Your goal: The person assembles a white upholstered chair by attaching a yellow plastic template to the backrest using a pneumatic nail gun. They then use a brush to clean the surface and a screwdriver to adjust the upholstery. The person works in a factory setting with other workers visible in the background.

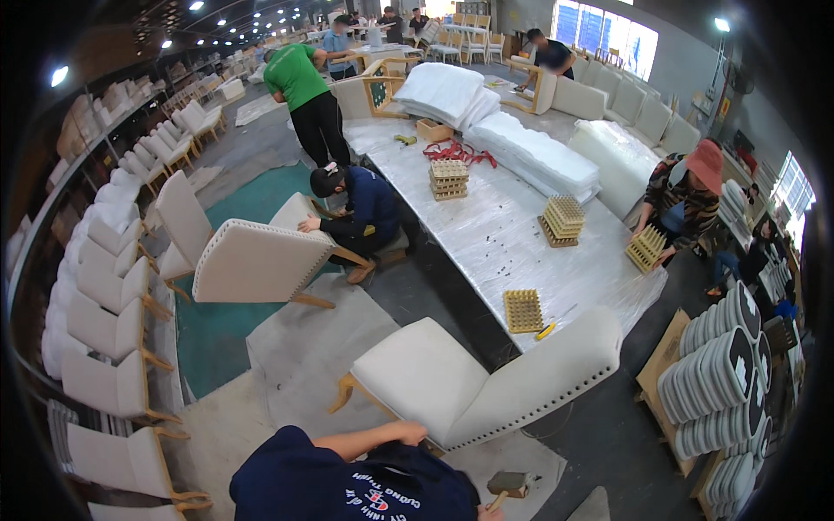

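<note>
Overall, a long, film-covered table (469, 278) runs through the middle, with white padding (534, 156) piled at its far end. Pale chairs (109, 382) line the left side. Near the wearer, just beside the table's near end, is a white chair (426, 373), its seat toward the left and its studded back reaching right. Farther off, a crouching co-worker (373, 204) has a hand on another studded chair (256, 260). Across the table, a co-worker in a red hat (691, 191) holds a tan pegged block (645, 249) with both hands; more such blocks (521, 311) sit on the table. Low in view, the wearer's right hand (491, 514), partly cut off by the lower edge, is closed round the handle of a mallet (511, 484). The left hand (408, 431) is at the seat's near edge, fingers seemingly curled; whether it grips anything I cannot tell. Smallest is a yellow knife (546, 332), beside the nearest block.
</note>
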### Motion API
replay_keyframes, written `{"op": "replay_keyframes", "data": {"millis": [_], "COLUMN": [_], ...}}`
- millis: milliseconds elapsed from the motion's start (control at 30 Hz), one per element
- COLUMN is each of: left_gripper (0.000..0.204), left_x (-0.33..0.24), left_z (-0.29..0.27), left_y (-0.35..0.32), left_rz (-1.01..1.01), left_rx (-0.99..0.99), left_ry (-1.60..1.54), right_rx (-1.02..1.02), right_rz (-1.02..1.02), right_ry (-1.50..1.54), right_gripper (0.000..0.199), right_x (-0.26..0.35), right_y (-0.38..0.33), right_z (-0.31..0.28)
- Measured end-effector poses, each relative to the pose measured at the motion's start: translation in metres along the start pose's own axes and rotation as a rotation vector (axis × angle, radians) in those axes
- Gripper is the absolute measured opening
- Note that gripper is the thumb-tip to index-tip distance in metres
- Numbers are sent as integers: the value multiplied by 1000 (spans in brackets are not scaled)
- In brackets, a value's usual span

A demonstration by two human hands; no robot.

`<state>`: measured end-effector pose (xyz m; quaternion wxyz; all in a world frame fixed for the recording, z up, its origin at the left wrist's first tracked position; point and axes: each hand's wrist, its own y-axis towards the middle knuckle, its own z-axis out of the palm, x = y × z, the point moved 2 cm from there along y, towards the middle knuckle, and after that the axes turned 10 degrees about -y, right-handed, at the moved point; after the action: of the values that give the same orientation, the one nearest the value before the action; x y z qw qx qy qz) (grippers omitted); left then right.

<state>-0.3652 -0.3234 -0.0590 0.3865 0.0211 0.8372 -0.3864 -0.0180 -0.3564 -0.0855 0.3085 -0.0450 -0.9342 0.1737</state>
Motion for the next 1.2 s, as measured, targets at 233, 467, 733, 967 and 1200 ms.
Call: {"op": "replay_keyframes", "data": {"millis": [233, 467, 733, 967, 1200], "left_gripper": [25, 24, 69, 121, 124], "left_x": [20, 23, -88, -204, -201], "left_z": [-58, -102, -138, -118, -108], "left_y": [22, 93, 201, 244, 261], "left_rz": [37, 133, 719, 736, 871], "left_rx": [70, 49, -256, -813, -895], "left_ry": [33, 81, 14, -112, -104], "right_rx": [289, -386, -482, -632, -683], "right_rz": [481, 215, 236, 53, -75], "right_ry": [117, 368, 697, 905, 926], "right_gripper": [80, 42, 38, 35, 42], "right_x": [7, 64, 105, 153, 158], "right_y": [9, 51, 88, 128, 154], "right_z": [8, -11, -44, -80, -92]}}
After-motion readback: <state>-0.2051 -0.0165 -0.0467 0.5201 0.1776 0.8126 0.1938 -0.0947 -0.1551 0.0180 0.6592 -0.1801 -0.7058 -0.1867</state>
